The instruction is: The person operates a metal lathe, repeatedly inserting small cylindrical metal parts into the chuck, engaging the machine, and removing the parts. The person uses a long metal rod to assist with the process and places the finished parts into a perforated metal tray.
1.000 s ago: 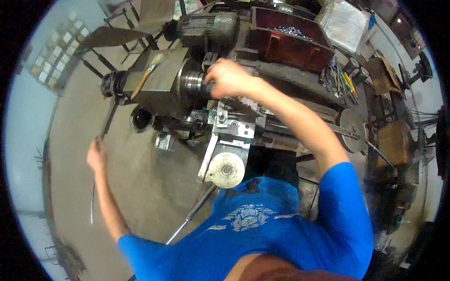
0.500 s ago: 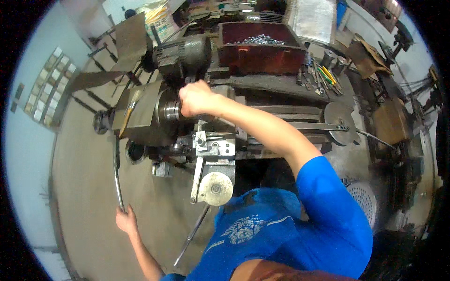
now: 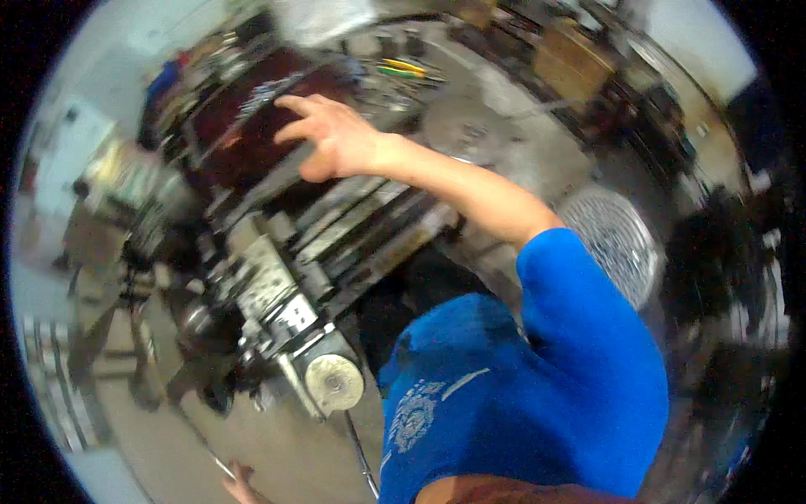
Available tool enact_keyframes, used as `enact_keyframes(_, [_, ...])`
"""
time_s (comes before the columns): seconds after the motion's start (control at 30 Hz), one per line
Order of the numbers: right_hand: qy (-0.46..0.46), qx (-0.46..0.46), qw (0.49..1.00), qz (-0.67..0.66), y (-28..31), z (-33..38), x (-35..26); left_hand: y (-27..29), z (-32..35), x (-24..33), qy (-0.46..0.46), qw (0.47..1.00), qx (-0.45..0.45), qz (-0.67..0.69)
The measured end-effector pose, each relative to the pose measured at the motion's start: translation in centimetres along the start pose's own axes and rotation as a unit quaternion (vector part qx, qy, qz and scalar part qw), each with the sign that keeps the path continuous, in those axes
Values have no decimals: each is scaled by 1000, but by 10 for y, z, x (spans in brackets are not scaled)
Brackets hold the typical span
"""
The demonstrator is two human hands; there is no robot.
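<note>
Two bare hands were in view, set well apart. The right hand point(image 3: 332, 139) was in the upper middle of the frame, its fingers spread wide with nothing seen between them. Small metal pieces point(image 3: 264, 97) lay in a dark red box point(image 3: 241, 155) in the upper left; in the frame they showed just beyond the fingertips, though blur hid whether any finger touched one. The step in hand seemed to be a reach toward those pieces. Such a pick-up would call for lowering the hand into the box and drawing thumb and fingers together around one piece.

The left hand point(image 3: 242, 487), partly cut off by the lower edge at the left, was at the pale end of a slim lever point(image 3: 220, 462). Whether its fingers gripped the lever or only lay beside it could not be told. The lathe point(image 3: 269, 273) stood between the two hands, its pale round disc point(image 3: 334, 382) facing up. Yellow-handled tools point(image 3: 403, 67) lay near the box, toward the upper middle.
</note>
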State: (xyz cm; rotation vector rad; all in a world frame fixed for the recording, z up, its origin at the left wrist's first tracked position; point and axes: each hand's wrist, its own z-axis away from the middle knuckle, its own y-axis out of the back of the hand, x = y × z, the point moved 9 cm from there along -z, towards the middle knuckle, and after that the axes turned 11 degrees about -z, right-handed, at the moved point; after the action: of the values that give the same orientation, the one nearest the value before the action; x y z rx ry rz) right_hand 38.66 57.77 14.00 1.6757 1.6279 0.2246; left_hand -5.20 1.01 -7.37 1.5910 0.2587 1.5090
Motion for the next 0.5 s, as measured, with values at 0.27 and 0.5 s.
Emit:
enact_keyframes(0.27, [-519,120,793,295,321,379,121,-69,-20,20,17,999,-43,-13])
enact_keyframes(0.5, [-737,13,584,340,343,599,90,-85,-31,29,20,998,-59,-18])
